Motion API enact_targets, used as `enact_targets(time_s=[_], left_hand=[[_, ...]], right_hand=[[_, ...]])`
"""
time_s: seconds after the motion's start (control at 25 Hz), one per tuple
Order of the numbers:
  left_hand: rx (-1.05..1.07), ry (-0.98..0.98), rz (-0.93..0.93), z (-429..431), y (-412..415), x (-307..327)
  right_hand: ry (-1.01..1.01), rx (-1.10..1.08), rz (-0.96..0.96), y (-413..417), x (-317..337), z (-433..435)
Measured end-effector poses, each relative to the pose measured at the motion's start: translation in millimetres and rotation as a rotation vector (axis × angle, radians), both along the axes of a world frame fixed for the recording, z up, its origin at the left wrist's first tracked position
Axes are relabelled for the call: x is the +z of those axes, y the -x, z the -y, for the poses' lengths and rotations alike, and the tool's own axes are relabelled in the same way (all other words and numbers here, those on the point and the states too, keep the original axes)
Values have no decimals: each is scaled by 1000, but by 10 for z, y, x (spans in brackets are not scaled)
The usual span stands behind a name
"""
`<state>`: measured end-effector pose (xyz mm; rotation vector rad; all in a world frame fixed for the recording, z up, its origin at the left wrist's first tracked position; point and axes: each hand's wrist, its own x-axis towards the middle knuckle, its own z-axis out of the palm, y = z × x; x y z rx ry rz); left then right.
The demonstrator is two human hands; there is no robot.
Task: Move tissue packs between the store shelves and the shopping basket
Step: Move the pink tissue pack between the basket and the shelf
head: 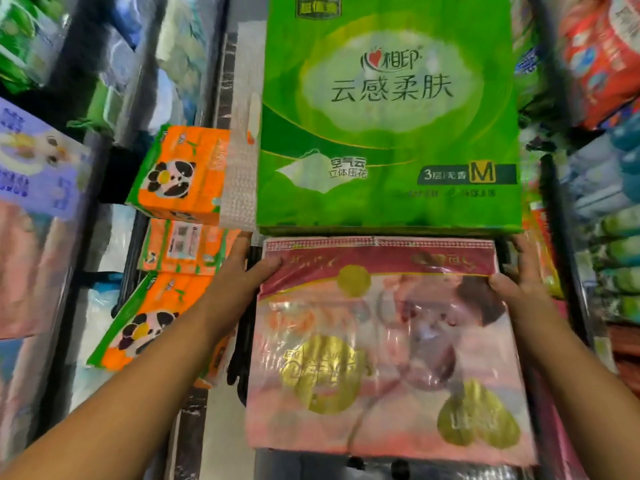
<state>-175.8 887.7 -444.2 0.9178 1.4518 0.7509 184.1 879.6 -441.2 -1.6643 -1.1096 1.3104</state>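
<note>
A large pink tissue pack (388, 351) with gold heart marks fills the lower middle of the head view. My left hand (242, 268) grips its upper left corner, thumb on top. On the opposite side, my right hand (519, 275) holds the upper right corner, thumb on the front face. Directly above it sits a big green tissue pack (388, 112), its lower edge meeting the pink pack's top edge. The dark shopping basket (242, 341) shows as a black frame along the pink pack's left side and below it.
Orange panda-print tissue packs (180, 174) are stacked at left, another (145, 323) lower down. Shelves with purple, pink and green packs (38, 161) line the left; red and green packs (602, 57) fill the right shelves. A pale floor strip (225, 427) runs between.
</note>
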Motion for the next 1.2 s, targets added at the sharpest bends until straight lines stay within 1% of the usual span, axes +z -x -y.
enact_targets(time_s=[0.08, 0.24, 0.36, 0.48, 0.6, 0.72, 0.8, 0.96, 1.2], left_hand=[[32, 10, -16, -260, -32, -335], [57, -16, -73, -657, -26, -1081], [86, -33, -47, -852, -29, -1624], [101, -8, -8, -931, -31, -2030], [80, 9, 0, -956, -54, -2311], [87, -5, 33, -938, -57, -2413], [104, -11, 39, -921, -9, -2490], [68, -22, -61, -1010, 101, -2564], [114, -43, -48, -1356, 213, -2653]], right_hand=[[39, -28, 6, -67, -396, -261], [70, 43, 12, -99, -1152, -771], [69, 97, 1, -139, -1726, -1071], [43, 87, -18, -199, -2225, -1155], [69, 109, -44, -231, -2610, -1174], [103, 60, -77, -158, -2767, -1115], [110, 115, -78, -133, -2833, -1121], [109, 153, -51, -55, -2818, -1231], [106, 85, -78, 98, -2871, -1341]])
